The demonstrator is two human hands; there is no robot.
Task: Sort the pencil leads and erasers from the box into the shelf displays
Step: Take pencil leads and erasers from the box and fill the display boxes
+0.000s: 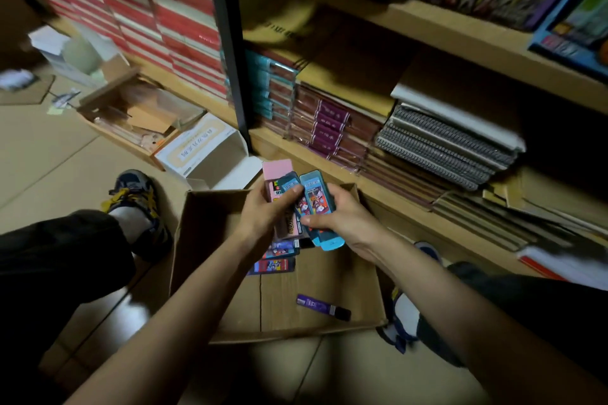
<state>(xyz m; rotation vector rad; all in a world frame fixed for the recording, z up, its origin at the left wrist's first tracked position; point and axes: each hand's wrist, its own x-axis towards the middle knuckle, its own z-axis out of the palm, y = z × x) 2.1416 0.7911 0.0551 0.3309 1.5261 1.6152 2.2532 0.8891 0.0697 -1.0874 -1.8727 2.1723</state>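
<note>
An open cardboard box [345, 276] sits on the floor between my knees. Above it my left hand [265, 212] grips a pink lead case [279, 171] together with a teal lead case [288, 182]. My right hand [335, 217] holds a blue lead case [317, 197] with a cartoon label, its lower end sticking out below my fingers. Inside the box lie two more flat picture-printed packs [278, 256] and a purple lead tube [324, 306] with a black cap.
A wooden shelf unit [427, 29] rises on the right with notebooks [437, 145], purple-banded packs [329, 128] and brown envelopes. A white open carton [204, 148] and a cardboard tray [131, 115] stand on the floor at left. My shoe [138, 197] is beside the box.
</note>
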